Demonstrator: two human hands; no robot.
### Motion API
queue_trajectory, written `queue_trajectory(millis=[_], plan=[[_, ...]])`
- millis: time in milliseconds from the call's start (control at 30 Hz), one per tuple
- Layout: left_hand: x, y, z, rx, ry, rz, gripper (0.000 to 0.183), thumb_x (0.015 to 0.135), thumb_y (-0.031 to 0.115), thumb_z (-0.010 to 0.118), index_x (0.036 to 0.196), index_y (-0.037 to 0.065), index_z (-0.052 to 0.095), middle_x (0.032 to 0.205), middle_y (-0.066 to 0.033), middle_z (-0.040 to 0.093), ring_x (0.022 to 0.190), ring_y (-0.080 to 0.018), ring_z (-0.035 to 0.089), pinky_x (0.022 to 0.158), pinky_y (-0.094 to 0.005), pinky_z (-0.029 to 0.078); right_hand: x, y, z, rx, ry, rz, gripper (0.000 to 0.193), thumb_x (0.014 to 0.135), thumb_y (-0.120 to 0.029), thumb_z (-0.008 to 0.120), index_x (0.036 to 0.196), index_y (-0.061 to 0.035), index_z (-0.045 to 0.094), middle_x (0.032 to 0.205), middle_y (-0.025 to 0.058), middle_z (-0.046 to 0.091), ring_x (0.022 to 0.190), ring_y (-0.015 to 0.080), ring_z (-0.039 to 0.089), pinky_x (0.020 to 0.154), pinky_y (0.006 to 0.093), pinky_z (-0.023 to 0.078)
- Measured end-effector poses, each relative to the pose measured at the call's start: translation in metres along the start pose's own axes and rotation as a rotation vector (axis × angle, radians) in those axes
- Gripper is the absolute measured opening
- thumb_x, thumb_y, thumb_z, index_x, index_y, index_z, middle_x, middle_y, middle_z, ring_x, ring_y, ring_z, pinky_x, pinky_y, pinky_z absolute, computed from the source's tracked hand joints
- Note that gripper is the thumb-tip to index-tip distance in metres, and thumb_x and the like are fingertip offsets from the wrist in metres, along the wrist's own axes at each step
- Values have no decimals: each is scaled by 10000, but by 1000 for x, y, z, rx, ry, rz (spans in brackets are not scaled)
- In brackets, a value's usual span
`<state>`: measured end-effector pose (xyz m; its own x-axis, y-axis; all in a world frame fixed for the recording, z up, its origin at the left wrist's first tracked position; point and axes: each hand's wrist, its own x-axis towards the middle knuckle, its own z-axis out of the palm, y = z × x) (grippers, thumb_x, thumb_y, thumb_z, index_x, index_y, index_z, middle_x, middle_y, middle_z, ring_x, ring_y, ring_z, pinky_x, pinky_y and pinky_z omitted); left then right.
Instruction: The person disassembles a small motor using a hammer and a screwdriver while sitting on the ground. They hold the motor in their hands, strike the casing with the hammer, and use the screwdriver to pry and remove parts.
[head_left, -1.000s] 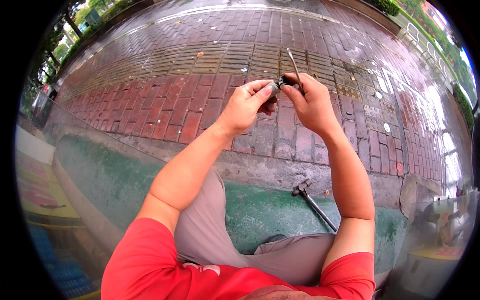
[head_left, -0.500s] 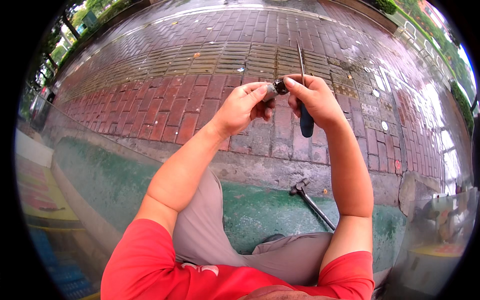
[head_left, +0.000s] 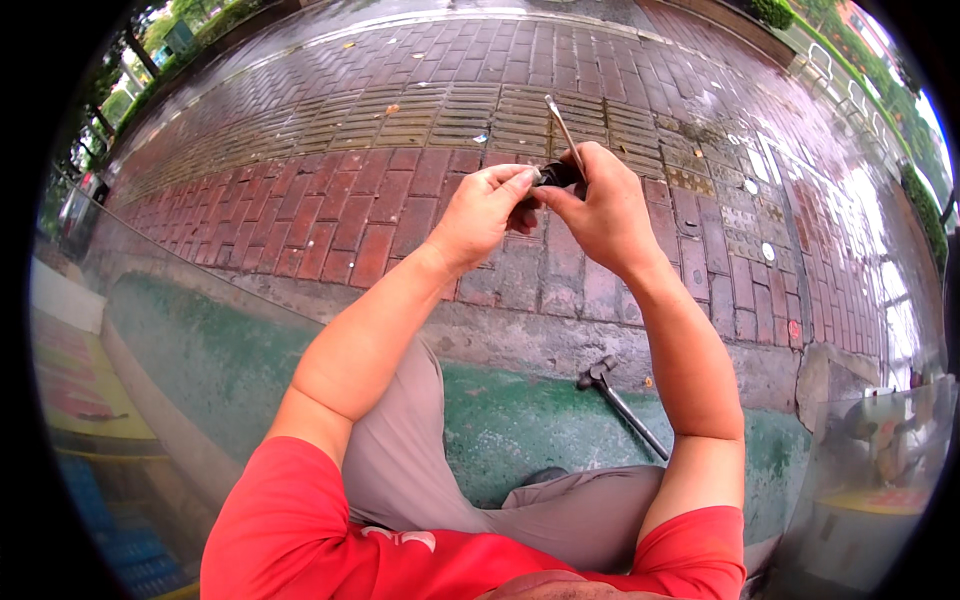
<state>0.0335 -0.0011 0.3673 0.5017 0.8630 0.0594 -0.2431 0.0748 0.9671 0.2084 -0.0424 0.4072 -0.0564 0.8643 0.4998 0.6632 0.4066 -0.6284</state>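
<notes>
Both my hands meet in front of me, above the brick paving. My left hand (head_left: 472, 217) is closed, pinching a small dark part (head_left: 558, 175) whose grey end is mostly hidden by the fingers. Closed round a screwdriver (head_left: 567, 132), my right hand (head_left: 612, 212) has its thumb against the dark part. The screwdriver's metal shaft points up and away to the left; its handle is hidden by the hand. What the small part is, I cannot make out.
Below my hands a hammer (head_left: 622, 402) lies on the green-painted step (head_left: 520, 420). Wet red paving bricks (head_left: 375, 250) spread ahead, crossed by a yellowish ribbed strip (head_left: 465, 115). Clear panels (head_left: 885, 450) stand at my right and left.
My right hand has turned, swinging the screwdriver's tip to the left and hiding its dark blue handle. The small part now shows its black end more.
</notes>
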Motion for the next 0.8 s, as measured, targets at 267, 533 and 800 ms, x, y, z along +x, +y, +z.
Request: queue_trajectory(millis=[267, 533, 800], plan=[[-3, 6, 3, 48, 112, 38, 256, 1005, 212, 529, 1117, -3, 611, 832, -35, 639, 687, -106, 599, 630, -261, 516, 2, 2, -3, -86, 74, -129, 339, 744, -258, 801, 905, -25, 614, 860, 148, 610, 818, 356, 611, 718, 422, 489], [-3, 4, -6, 114, -3, 126, 302, 1013, 195, 520, 1228, -11, 570, 930, -47, 645, 784, -112, 599, 703, -271, 514, 1, 1, -4, -55, 9, -160, 229, 857, -223, 697, 963, -24, 655, 827, 150, 622, 770, 324, 614, 672, 397, 489], [-10, 15, -4, 138, -206, 208, 336, 1001, 178, 543, 1280, -10, 541, 935, -49, 632, 814, -122, 591, 754, -281, 510, 1, 11, -33, 576, -360, 218, 283, 932, -188, 647, 1152, -12, 663, 705, -60, 556, 582, 20, 479, 496, 200, 381]])
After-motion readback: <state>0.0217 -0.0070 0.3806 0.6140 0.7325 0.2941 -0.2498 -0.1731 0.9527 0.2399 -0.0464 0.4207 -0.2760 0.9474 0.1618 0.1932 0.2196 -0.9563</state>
